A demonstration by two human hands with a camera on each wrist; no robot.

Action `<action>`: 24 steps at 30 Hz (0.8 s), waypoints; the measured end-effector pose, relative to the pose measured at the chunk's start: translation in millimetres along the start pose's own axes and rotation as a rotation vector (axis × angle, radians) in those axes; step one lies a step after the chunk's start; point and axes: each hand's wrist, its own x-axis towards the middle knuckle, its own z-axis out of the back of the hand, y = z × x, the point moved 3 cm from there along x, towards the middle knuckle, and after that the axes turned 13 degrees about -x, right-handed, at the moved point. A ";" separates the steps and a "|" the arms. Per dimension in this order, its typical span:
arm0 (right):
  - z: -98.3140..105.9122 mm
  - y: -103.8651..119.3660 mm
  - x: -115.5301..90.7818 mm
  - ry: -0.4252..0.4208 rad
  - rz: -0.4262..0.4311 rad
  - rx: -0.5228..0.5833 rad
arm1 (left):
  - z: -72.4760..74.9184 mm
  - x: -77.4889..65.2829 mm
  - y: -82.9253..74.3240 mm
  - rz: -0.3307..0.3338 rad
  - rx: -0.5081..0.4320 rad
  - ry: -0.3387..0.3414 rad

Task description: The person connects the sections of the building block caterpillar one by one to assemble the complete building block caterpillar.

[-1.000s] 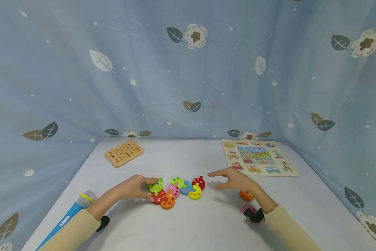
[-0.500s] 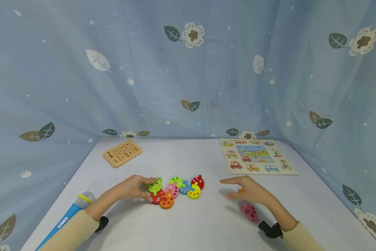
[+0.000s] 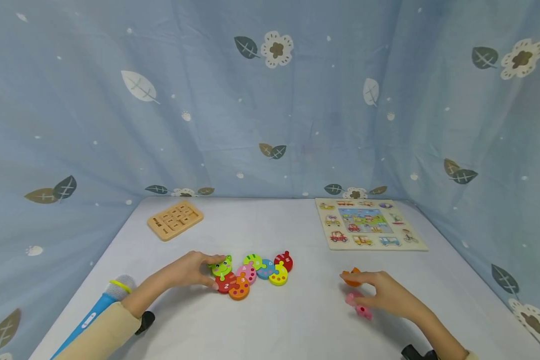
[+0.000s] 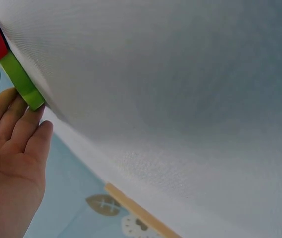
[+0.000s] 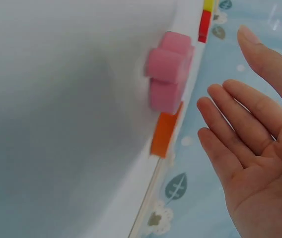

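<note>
A chain of numbered caterpillar puzzle pieces [image 3: 239, 288] lies across the middle of the table, with a green smiling head at its left end and a red piece at its right. My left hand [image 3: 192, 270] holds the head end, fingers at the green head [image 4: 24, 84] and thumb by the red piece marked 2. On the right, my right hand [image 3: 387, 295] hovers over two loose pieces, thumb and fingers spread apart with nothing between them. A pink piece [image 5: 168, 72] sits under the thumb side, and an orange piece [image 5: 165, 135] is partly hidden by the fingers.
At the back left lies a wooden number board [image 3: 175, 220]. A picture puzzle board [image 3: 326, 235] with vehicles is at the back right. Along the left edge rests a blue toy microphone [image 3: 99, 307]. A blue patterned curtain [image 3: 270, 110] surrounds the table.
My right hand has moved right and toward me, from beside the chain's red end to over the loose pink and orange pieces. My left hand stays at the caterpillar's head.
</note>
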 end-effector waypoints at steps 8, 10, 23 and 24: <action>0.7 -7.7 -17.7 -0.037 -0.069 -0.019 | 0.5 -1.5 -2.4 0.006 -0.003 -0.005; 1.7 -8.5 -20.8 -0.045 -0.077 -0.028 | 0.5 -1.4 -2.4 0.006 -0.002 -0.006; -3.1 -16.6 -35.5 -0.002 -0.083 -0.041 | -0.2 -0.5 0.6 0.004 0.003 -0.006; -3.7 -16.6 -35.9 0.000 -0.080 -0.044 | 0.0 -0.4 0.6 0.006 0.005 -0.006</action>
